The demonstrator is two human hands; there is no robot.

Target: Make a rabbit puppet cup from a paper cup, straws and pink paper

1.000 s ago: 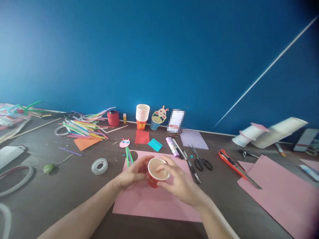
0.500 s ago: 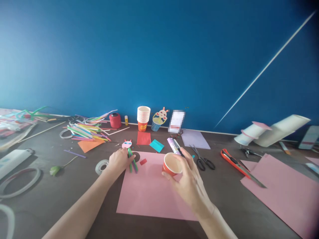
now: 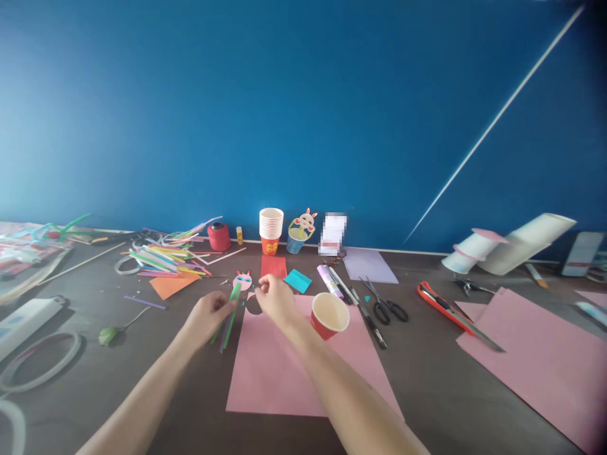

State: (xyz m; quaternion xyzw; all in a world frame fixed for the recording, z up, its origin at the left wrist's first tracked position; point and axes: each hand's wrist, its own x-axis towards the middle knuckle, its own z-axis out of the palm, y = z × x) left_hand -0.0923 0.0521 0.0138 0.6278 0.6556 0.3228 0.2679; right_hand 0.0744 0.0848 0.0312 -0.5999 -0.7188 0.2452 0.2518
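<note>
Straws [image 3: 228,328] shifted, pinched by left hand [image 3: 207,317]; right hand [image 3: 279,303], hold unclear; lettering [image 3: 272,249] on stacked cups [image 3: 270,232] illegible.

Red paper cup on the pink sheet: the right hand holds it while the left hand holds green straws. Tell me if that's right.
Not quite: the head view shows the right hand off the red paper cup, which stands unheld on the pink sheet. The left hand does hold green straws.

green and purple straws [image 3: 229,331] slant together left of an upright red paper cup [image 3: 329,316]
</note>
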